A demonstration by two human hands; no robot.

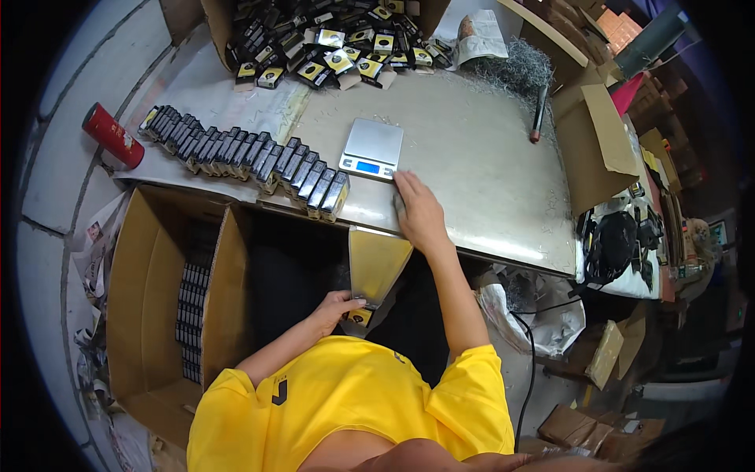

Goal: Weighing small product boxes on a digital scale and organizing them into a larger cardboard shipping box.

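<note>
A tapered, yellowish chute (379, 263) hangs from the table's front edge, narrowing downward. At its lower end my left hand (334, 311) is closed on a small black-and-yellow box (360, 316); part of the box is hidden by the fingers. My right hand (419, 206) lies palm down at the table edge, fingers extended, beside the lower right corner of a small digital scale (375, 143). The scale's blue display is lit and nothing lies on its silver pan. Left of it, a curving row of black boxes (259, 157) stands upright along the table.
An open carton (149, 259) with stacked boxes stands at lower left. A red can (114, 138) is left of the row. Loose boxes (334, 59) are heaped at the back, near tangled metal wire bits (515, 67). A white sack (543, 315) and black cable (531, 377) lie right.
</note>
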